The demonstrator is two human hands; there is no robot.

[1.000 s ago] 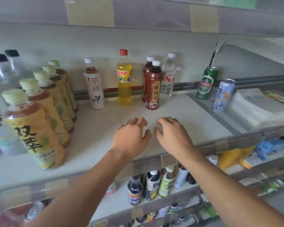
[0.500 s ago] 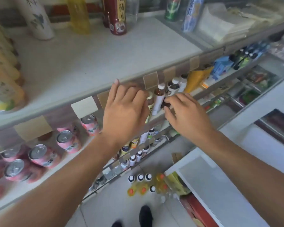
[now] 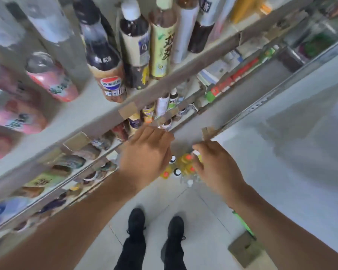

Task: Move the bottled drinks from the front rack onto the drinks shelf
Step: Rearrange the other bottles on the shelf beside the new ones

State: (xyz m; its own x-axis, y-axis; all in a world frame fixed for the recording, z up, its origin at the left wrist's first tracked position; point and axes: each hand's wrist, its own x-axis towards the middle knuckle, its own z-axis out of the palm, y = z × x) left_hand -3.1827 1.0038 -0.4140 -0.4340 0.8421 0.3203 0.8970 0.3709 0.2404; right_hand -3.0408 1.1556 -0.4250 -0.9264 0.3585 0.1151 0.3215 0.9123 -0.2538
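Note:
I look almost straight down past the shelving. Several bottles (image 3: 185, 166) with red, white and dark caps stand on the floor below my hands, partly hidden by them. My left hand (image 3: 146, 154) hangs above them, palm down, fingers loosely bent, holding nothing. My right hand (image 3: 215, 166) reaches down beside it, fingers relaxed and empty. On the shelf (image 3: 98, 117) at upper left stand a dark cola bottle (image 3: 103, 61), a dark tea bottle (image 3: 135, 43) and a green-labelled tea bottle (image 3: 162, 41).
Pink cans (image 3: 51, 76) lie at the left of the shelf. Lower shelves (image 3: 82, 168) hold more bottles and cans. A white counter (image 3: 293, 152) runs along the right. My black shoes (image 3: 154, 223) stand on the tiled floor, with a brown card piece (image 3: 244, 248) beside them.
The view has swung from the upper drinks shelf down to the floor. Both hands have left the shelf top and dropped toward the bottles on the floor.

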